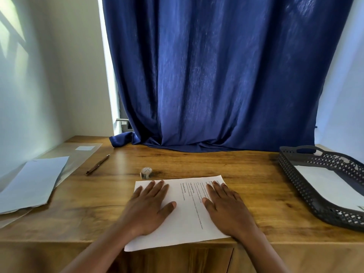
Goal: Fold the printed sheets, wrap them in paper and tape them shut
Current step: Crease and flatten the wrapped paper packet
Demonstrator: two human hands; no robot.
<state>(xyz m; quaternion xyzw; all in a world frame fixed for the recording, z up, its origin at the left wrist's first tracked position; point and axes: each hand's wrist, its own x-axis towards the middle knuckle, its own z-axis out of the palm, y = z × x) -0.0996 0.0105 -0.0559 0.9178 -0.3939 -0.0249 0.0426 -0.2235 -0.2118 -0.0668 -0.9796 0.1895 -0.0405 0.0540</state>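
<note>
A printed sheet (187, 209) lies flat on the wooden table (246, 194) in front of me, its near edge hanging slightly over the table's front. My left hand (148, 209) rests flat on the sheet's left half with fingers straight. My right hand (226, 209) lies flat on the right half, over the printed text. A small roll of tape (146, 172) sits just behind the sheet. A stack of white paper (33, 184) lies at the far left on a brownish sheet.
A brown pen (97, 164) lies left of the tape. A dark perforated tray (307, 186) holding white paper (325, 186) stands at the right. A blue curtain (216, 75) hangs behind the table and drapes onto its back edge.
</note>
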